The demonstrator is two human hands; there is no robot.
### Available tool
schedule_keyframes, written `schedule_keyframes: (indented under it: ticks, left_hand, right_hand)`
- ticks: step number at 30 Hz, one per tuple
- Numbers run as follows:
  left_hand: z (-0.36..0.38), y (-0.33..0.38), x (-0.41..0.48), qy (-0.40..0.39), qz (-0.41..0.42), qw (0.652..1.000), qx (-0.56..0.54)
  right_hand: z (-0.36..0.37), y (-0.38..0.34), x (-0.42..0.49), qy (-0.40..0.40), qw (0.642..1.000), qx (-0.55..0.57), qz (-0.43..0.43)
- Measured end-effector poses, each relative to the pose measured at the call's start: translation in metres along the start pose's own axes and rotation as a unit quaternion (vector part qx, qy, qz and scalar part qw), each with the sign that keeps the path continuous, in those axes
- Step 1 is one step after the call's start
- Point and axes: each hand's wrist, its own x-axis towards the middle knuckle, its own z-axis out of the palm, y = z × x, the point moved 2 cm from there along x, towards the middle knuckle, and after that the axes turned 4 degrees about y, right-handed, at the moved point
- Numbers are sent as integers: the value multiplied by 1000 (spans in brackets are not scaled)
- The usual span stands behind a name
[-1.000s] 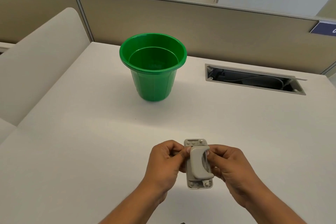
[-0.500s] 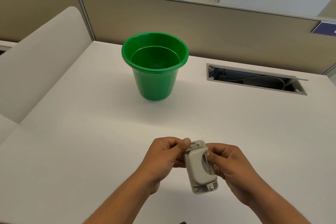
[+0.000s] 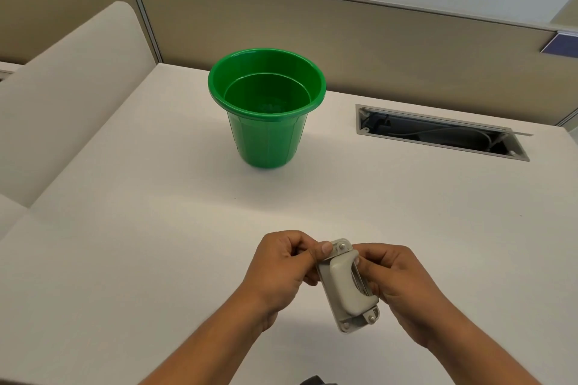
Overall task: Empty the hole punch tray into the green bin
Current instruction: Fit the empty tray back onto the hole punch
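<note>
A grey hole punch (image 3: 347,287) is held just above the white desk near its front edge, tilted with its far end leaning left. My left hand (image 3: 283,269) pinches its upper left side, thumb on the top end. My right hand (image 3: 395,284) grips its right side, fingers tucked under the handle. The tray on its underside is hidden. The green bin (image 3: 266,109) stands upright further back on the desk, well apart from both hands, its mouth open to the camera.
An open cable slot (image 3: 441,133) with wires is cut into the desk (image 3: 125,228) at the back right. A beige partition wall (image 3: 375,47) runs behind the desk. A pale curved panel (image 3: 62,87) rises along the left edge.
Both hands have lifted and tilted the hole punch, its near end swinging right. The bin has not moved.
</note>
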Motion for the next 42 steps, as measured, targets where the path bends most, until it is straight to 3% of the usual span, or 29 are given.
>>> schedule_keyframes:
  ticks: [8,14,17,25,29,33,42]
  left_hand:
    - [7,-2,2,14,-2,1000,-19]
    - [4,-4,-2,-45,-61,996,-57]
    - [4,-9,-5,-42,-52,995,-73]
    - [6,-10,-1,30,-18,992,-120]
    - [1,-14,5,68,-10,989,-127]
    - [-6,-14,11,68,23,995,-74]
    - [-11,-9,17,40,76,996,6]
  right_hand:
    - [-4,5,6,22,1000,17,-1]
    - [-6,10,12,43,965,257,15]
    - [-8,10,15,48,952,303,12]
    - [0,18,16,75,948,310,11]
    - [1,19,10,76,978,195,6]
    - [-6,17,7,32,990,140,4]
    - [-16,13,13,18,982,185,42]
